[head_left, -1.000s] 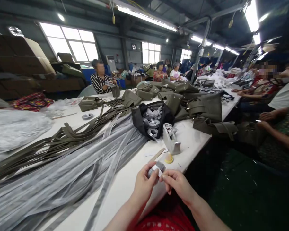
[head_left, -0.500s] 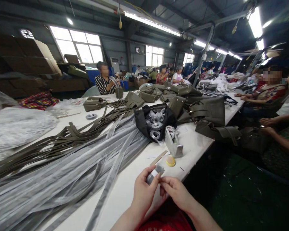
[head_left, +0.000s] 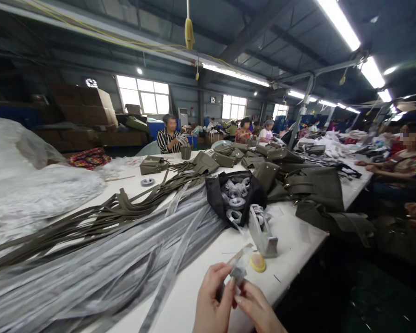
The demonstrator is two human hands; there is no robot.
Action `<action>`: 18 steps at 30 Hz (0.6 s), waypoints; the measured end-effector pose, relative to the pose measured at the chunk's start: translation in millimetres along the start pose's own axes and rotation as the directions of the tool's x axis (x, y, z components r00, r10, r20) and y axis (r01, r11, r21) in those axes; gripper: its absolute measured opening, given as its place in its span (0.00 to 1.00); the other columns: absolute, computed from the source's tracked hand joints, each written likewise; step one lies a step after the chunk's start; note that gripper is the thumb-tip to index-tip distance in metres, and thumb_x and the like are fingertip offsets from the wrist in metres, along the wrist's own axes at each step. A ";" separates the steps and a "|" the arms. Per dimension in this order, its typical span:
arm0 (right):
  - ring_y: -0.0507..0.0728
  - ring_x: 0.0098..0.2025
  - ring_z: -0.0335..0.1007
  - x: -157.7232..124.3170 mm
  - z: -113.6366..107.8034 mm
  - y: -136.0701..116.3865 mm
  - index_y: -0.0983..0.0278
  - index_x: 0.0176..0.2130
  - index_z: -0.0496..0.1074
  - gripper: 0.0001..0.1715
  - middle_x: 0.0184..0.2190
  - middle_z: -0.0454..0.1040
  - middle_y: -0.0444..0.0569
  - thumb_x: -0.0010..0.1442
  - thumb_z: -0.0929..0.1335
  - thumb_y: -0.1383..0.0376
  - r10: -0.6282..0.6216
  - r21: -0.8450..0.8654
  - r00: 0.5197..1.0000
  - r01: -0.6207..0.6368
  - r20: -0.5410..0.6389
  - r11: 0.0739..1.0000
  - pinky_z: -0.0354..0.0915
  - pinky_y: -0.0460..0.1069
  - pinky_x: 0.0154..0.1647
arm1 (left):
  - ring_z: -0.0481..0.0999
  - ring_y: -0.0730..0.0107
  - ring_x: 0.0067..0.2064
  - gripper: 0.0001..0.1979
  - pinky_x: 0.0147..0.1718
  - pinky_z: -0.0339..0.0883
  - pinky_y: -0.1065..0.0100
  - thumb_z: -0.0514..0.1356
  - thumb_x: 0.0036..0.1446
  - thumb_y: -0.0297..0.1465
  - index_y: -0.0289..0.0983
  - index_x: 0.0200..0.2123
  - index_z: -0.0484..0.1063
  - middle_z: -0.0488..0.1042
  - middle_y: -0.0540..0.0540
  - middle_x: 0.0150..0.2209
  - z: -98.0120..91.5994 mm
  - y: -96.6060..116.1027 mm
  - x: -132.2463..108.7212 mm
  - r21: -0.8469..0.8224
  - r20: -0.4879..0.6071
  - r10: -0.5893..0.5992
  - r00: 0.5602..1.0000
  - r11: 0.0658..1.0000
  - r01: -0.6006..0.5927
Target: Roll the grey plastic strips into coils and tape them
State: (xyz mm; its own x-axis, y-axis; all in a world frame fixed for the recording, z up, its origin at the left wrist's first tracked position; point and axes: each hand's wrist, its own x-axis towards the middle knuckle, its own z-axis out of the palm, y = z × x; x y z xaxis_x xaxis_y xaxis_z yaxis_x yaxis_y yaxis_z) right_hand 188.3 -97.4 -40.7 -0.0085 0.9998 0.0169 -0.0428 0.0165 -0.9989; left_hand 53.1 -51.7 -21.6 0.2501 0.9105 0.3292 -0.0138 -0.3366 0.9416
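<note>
At the bottom edge, my left hand (head_left: 213, 303) and my right hand (head_left: 258, 312) meet over the white table (head_left: 294, 243). Both pinch a small grey roll of tape (head_left: 236, 274), fingers closed on it. Just beyond lie a clear tape dispenser (head_left: 263, 231), a small yellow round thing (head_left: 257, 262) and a flat tan stick (head_left: 241, 252). A black bag (head_left: 217, 194) full of tape rolls stands behind them.
Long grey strips (head_left: 125, 259) and olive straps (head_left: 100, 217) cover the table's left. Olive bags (head_left: 312, 182) pile at the right and back. Clear plastic bundles (head_left: 31, 194) lie at far left. Other people sit at the far end and along the right side.
The view has tilted upward, so my hands sit lower in the frame. Both hands still hold the grey tape roll, now closer together.
</note>
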 end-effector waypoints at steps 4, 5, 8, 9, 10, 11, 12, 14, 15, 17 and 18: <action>0.59 0.40 0.68 1.2 10.9 -30.0 0.66 0.42 0.73 0.21 0.34 0.73 0.51 0.61 0.66 0.51 -0.086 -0.043 0.990 0.091 0.108 0.995 0.64 0.51 0.44 | 0.73 0.68 0.32 0.19 0.24 0.68 0.72 0.57 0.59 0.44 0.38 0.45 0.77 0.73 0.40 0.45 -14.6 9.2 7.2 -0.114 0.027 -0.180 0.983 0.977 0.182; 0.59 0.39 0.69 2.9 13.4 -34.8 0.66 0.40 0.73 0.20 0.34 0.73 0.51 0.62 0.66 0.52 -0.103 -0.033 0.986 0.108 0.128 0.994 0.64 0.51 0.44 | 0.71 0.71 0.28 0.20 0.22 0.66 0.72 0.57 0.58 0.45 0.37 0.45 0.76 0.74 0.40 0.45 -16.8 9.2 8.7 -0.152 0.029 -0.228 0.973 0.961 0.230; 0.58 0.36 0.71 8.5 18.4 -39.0 0.67 0.35 0.74 0.22 0.30 0.74 0.52 0.64 0.64 0.51 -0.084 -0.018 0.991 0.087 0.101 0.996 0.65 0.51 0.40 | 0.67 0.76 0.24 0.23 0.22 0.63 0.72 0.59 0.56 0.47 0.35 0.44 0.77 0.75 0.40 0.44 -19.9 6.2 10.9 -0.198 0.036 -0.297 0.954 0.934 0.298; 0.58 0.34 0.71 10.0 18.9 -37.3 0.67 0.33 0.75 0.24 0.29 0.75 0.52 0.64 0.63 0.50 -0.064 -0.021 0.995 0.066 0.072 0.998 0.66 0.51 0.39 | 0.67 0.75 0.24 0.23 0.22 0.63 0.72 0.59 0.55 0.48 0.35 0.43 0.77 0.76 0.41 0.43 -19.9 5.0 10.9 -0.195 0.033 -0.300 0.953 0.934 0.300; 0.58 0.33 0.72 11.4 18.8 -34.5 0.67 0.32 0.75 0.26 0.27 0.75 0.52 0.64 0.63 0.49 -0.041 -0.027 0.998 0.042 0.042 0.999 0.66 0.51 0.37 | 0.68 0.74 0.25 0.24 0.23 0.62 0.72 0.60 0.54 0.48 0.35 0.43 0.78 0.76 0.41 0.41 -19.7 3.8 10.9 -0.189 0.030 -0.301 0.953 0.935 0.302; 0.58 0.31 0.73 12.5 18.1 -31.0 0.68 0.30 0.75 0.27 0.26 0.75 0.52 0.64 0.63 0.48 -0.020 -0.036 1.000 0.020 0.015 0.999 0.67 0.51 0.36 | 0.68 0.73 0.25 0.24 0.23 0.62 0.72 0.60 0.54 0.49 0.35 0.43 0.78 0.77 0.41 0.40 -19.3 2.6 10.9 -0.185 0.029 -0.307 0.951 0.934 0.307; 0.58 0.30 0.73 13.3 16.9 -27.2 0.68 0.29 0.74 0.28 0.25 0.76 0.52 0.63 0.63 0.47 -0.002 -0.048 1.000 0.002 -0.007 0.999 0.68 0.51 0.35 | 0.68 0.72 0.25 0.25 0.23 0.61 0.72 0.60 0.53 0.50 0.35 0.44 0.78 0.77 0.42 0.38 -18.8 1.3 11.1 -0.185 0.033 -0.318 0.948 0.930 0.318; 0.57 0.29 0.74 13.6 14.1 -20.1 0.68 0.29 0.74 0.29 0.25 0.76 0.53 0.63 0.63 0.46 0.020 -0.070 0.999 -0.022 -0.031 0.997 0.68 0.50 0.33 | 0.68 0.71 0.26 0.27 0.25 0.62 0.71 0.59 0.53 0.51 0.34 0.44 0.78 0.77 0.43 0.35 -18.0 -2.0 12.5 -0.196 0.049 -0.339 0.939 0.919 0.342; 0.57 0.28 0.74 12.9 12.9 -17.5 0.68 0.29 0.73 0.29 0.25 0.77 0.53 0.62 0.63 0.46 0.028 -0.081 0.999 -0.031 -0.039 0.996 0.68 0.50 0.32 | 0.69 0.70 0.27 0.28 0.26 0.62 0.71 0.59 0.53 0.51 0.34 0.43 0.78 0.77 0.43 0.33 -17.7 -4.2 13.6 -0.203 0.061 -0.350 0.935 0.913 0.355; 0.56 0.26 0.74 9.3 11.5 -15.2 0.67 0.31 0.73 0.26 0.25 0.77 0.52 0.62 0.64 0.47 0.052 -0.116 0.998 -0.056 -0.038 0.992 0.68 0.49 0.30 | 0.69 0.68 0.28 0.29 0.27 0.63 0.70 0.58 0.53 0.53 0.33 0.42 0.78 0.76 0.44 0.30 -17.4 -9.3 15.7 -0.215 0.092 -0.377 0.922 0.896 0.388; 0.55 0.25 0.73 6.7 11.2 -15.5 0.67 0.32 0.74 0.25 0.25 0.76 0.51 0.62 0.65 0.48 0.061 -0.148 0.997 -0.066 -0.037 0.987 0.68 0.48 0.29 | 0.69 0.68 0.28 0.30 0.27 0.62 0.70 0.57 0.53 0.54 0.32 0.40 0.78 0.75 0.45 0.28 -17.2 -12.0 16.4 -0.219 0.111 -0.394 0.912 0.886 0.409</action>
State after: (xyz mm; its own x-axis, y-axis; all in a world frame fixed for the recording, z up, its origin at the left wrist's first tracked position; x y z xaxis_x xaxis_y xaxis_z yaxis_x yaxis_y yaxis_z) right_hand 177.8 -91.1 -24.6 0.0255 0.9986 -0.0454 0.1058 -0.0479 -0.9932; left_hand 40.7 -28.6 -26.3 0.3415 0.9366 -0.0784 -0.1219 0.1268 0.9844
